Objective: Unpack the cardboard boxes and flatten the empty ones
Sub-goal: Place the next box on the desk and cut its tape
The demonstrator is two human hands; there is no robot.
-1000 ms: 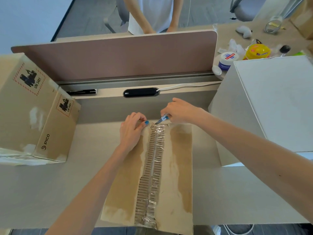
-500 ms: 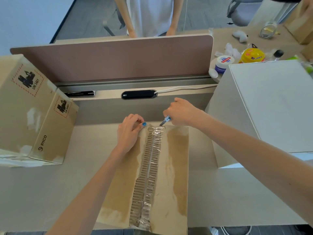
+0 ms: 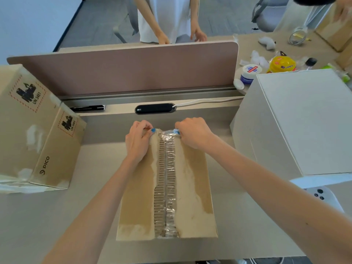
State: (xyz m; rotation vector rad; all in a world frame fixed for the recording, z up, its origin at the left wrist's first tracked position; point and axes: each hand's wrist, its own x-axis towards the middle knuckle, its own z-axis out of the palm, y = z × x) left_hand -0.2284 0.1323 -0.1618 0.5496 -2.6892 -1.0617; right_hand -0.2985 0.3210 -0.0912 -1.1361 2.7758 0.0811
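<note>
Cardboard box (image 3: 190, 187) lies on desk (image 3: 57, 216), taped seam (image 3: 167, 178) up. L hand (image 3: 138, 141) curled over its far edge; R hand (image 3: 194, 133) clamped on blue cutter (image 3: 176, 132) at seam's far end. Step: slitting tape, I'd say; next needs shallow, straight pull.

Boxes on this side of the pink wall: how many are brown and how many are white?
Brown boxes: 2 (the taped box in the middle, the PICO box on the left)
White boxes: 1 (the white box on the right)
Total: 3
</note>
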